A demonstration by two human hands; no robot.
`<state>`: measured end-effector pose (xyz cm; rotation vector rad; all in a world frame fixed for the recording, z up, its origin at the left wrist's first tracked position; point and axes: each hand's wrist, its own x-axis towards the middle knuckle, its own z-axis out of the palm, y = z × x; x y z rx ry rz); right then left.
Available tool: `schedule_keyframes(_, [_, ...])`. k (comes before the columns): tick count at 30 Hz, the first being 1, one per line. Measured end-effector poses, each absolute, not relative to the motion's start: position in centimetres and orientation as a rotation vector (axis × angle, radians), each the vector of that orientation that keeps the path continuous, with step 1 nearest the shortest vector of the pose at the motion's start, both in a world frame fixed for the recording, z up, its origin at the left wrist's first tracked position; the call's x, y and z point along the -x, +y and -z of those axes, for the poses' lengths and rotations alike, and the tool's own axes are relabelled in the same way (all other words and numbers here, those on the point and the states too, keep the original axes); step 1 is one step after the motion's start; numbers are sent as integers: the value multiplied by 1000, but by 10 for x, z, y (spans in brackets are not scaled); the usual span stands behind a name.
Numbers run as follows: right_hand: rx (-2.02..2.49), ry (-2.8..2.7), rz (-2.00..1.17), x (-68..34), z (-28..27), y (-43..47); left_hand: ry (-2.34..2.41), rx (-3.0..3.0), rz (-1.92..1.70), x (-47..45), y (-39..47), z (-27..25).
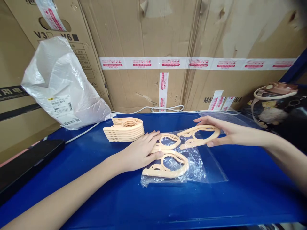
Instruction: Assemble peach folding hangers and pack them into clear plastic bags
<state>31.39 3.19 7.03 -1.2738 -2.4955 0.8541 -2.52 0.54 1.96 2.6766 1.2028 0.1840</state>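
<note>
Tall brown cardboard boxes (pixel 134 86), banded with white, red-printed tape (pixel 153 63), stand behind a glossy blue tabletop (pixel 144 207); at the left, a crumpled white plastic mailing bag (pixel 55 73) with a printed label leans against the cardboard, and nearer the front lies a flat black slab (pixel 31 166); at the far right sits a dark heap (pixel 273 108) of belongings — too shadowed, perhaps, to name piece by piece. A clear, wrinkled plastic bag (pixel 198 166) lies on the blue surface; beside it, farther left, is a stack of cream plastic folded hangers (pixel 124 135) (its layers neatly aligned). The left hand (pixel 141 151) rests palm down, fingers extended and thumb spread, over the left ends of two loose cream hangers (pixel 168 174) lying on the clear bag, one nearer and one farther; the right hand (pixel 224 131) grips the rounded end of another cream hanger (pixel 200 142) — thumb on the near side, fingers beyond — with its arms pointing left, over the bag's far part; a thin white cable (pixel 82 132) trails along the table's back.
</note>
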Motion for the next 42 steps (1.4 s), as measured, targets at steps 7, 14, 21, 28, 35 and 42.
schedule_keyframes(7, [1233,-2572,-447,-285,-35,28,1160,-2676,-259,25,5,-14])
schedule_keyframes(14, [1269,-2548,-251,-279,-29,27,1186,-2594,-438,28,9,-15])
schedule_keyframes(21, [1125,-2418,-663,-284,-28,33,1137,-2562,-567,33,22,-7])
schedule_keyframes(28, [1135,-2323,-547,-275,-14,37,1192,-2723,-537,36,28,-7])
schedule_keyframes(35, [1172,-2304,-445,-266,-12,35,1335,-2950,-370,34,21,-20])
schedule_keyframes(42, [1192,-2292,-393,-257,-11,22,1339,-3030,-231,30,21,-22])
